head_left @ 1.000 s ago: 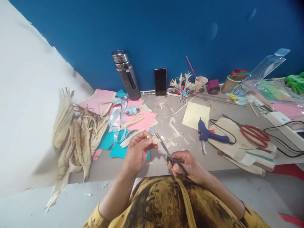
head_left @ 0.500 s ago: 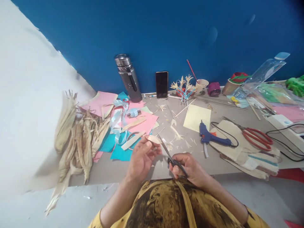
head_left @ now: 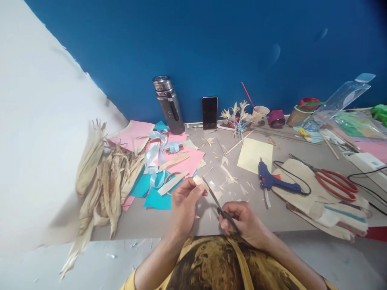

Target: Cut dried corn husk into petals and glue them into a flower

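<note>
My left grip (head_left: 186,201), in the head view, is pinched on a small, pale cream strip of dry husk-like material (head_left: 199,183), thumb on top and fingers beneath. My right grip (head_left: 240,215) is closed round the black handles of slim, dark metal scissors (head_left: 212,192), their tip beside the strip's free edge; I cannot tell whether the blades touch it. Both hands are above the near side of the grey desk (head_left: 145,223).

The closest risk, I judge, is to my own fingertips: so little of the strip stands clear of them that a blade straying toward my thumb could nick skin. The strip looks thin and dry, so a twist or a skewed bite could split it along its length, and a loose pinch could let it swing away from the blades. Dropped, it could get lost among the pale, pointed scraps (head_left: 229,176) just beyond, which have much the same colour.

Farther right, a blue plastic glue gun (head_left: 276,181) lies by a cream cloth glove (head_left: 316,203), its black cord (head_left: 307,177) looped over the cloth. An outward sweep of my right forearm could snag that cord and drag the gun; whether it is hot I cannot tell.
</note>
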`<control>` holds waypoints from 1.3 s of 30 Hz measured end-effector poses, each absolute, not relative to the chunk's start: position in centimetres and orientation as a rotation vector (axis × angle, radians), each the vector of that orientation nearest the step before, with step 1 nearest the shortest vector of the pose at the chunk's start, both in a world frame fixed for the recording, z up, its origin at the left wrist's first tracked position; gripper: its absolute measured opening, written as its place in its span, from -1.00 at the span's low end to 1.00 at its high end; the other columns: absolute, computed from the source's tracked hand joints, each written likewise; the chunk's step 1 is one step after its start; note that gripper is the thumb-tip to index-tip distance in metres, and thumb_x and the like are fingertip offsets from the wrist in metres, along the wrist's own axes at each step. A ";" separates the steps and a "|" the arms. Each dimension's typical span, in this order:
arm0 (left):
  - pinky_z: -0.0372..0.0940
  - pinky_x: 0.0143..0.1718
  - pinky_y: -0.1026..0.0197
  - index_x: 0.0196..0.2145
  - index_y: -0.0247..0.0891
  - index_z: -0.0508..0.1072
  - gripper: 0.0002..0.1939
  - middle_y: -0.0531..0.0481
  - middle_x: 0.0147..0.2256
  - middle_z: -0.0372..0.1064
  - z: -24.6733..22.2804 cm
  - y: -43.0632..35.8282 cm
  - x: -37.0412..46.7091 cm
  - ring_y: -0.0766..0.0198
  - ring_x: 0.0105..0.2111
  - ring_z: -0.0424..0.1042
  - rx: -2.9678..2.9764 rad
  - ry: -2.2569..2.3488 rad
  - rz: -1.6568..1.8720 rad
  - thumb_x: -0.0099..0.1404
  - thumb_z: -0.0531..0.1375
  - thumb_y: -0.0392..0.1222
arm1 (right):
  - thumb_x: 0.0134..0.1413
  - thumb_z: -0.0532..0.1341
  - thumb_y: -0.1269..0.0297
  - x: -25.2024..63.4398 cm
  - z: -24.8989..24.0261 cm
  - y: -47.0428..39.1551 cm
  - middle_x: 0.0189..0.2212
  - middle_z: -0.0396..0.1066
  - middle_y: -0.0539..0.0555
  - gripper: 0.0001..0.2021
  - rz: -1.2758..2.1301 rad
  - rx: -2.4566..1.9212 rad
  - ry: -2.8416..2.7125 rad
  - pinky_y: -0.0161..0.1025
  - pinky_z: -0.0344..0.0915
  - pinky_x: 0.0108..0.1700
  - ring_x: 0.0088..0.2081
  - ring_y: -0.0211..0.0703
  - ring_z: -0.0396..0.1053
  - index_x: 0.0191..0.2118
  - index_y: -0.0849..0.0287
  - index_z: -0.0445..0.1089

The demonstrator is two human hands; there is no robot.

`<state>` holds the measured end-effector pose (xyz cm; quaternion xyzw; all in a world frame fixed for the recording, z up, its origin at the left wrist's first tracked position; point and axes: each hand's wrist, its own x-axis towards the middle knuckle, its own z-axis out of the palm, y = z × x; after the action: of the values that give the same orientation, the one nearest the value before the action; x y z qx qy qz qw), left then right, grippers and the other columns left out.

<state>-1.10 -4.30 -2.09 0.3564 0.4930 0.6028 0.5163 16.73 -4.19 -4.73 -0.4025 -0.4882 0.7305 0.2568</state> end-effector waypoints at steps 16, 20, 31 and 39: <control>0.19 -0.32 0.23 -0.43 -0.23 0.40 -0.91 0.06 -0.50 0.37 -1.6 -4.0 -1.7 0.29 -0.44 0.34 0.966 1.081 1.338 0.23 0.24 -0.28 | -0.06 0.34 -0.23 17.5 -5.3 -4.2 -0.54 0.40 0.02 -0.46 2.068 -0.873 -1.371 -0.39 0.13 -0.47 -0.53 -0.31 0.24 -0.33 0.26 0.41; 0.19 -0.31 0.23 -0.43 -0.24 0.41 -0.90 0.05 -0.50 0.36 -1.6 -4.2 -1.4 0.28 -0.43 0.33 0.962 1.124 1.313 0.25 0.23 -0.25 | -0.06 0.32 -0.26 17.5 -5.3 -4.3 -0.55 0.40 0.03 -0.44 2.048 -0.836 -1.397 -0.37 0.14 -0.48 -0.53 -0.29 0.24 -0.35 0.26 0.41; 0.19 -0.39 0.24 -0.49 -0.24 0.40 -0.90 0.04 -0.54 0.37 -0.1 -4.4 0.0 0.28 -0.49 0.33 1.061 1.378 1.304 0.14 0.24 -0.23 | -0.13 0.32 -0.33 17.4 -5.1 -4.3 -0.59 0.39 0.01 -0.40 2.034 -0.851 -1.335 -0.37 0.14 -0.51 -0.57 -0.30 0.21 -0.39 0.22 0.38; 0.18 -0.41 0.23 -0.50 -0.24 0.37 -0.90 0.04 -0.54 0.36 0.0 -4.4 0.2 0.26 -0.49 0.33 1.078 1.406 1.299 0.12 0.22 -0.22 | -0.13 0.32 -0.31 17.4 -5.0 -4.3 -0.60 0.37 0.01 -0.41 2.029 -0.849 -1.334 -0.37 0.12 -0.53 -0.59 -0.31 0.19 -0.41 0.24 0.37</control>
<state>0.19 -4.42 -0.02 0.4370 0.5700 0.5265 0.4549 17.44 -4.34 -5.04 -0.3166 -0.4978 0.7570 0.2807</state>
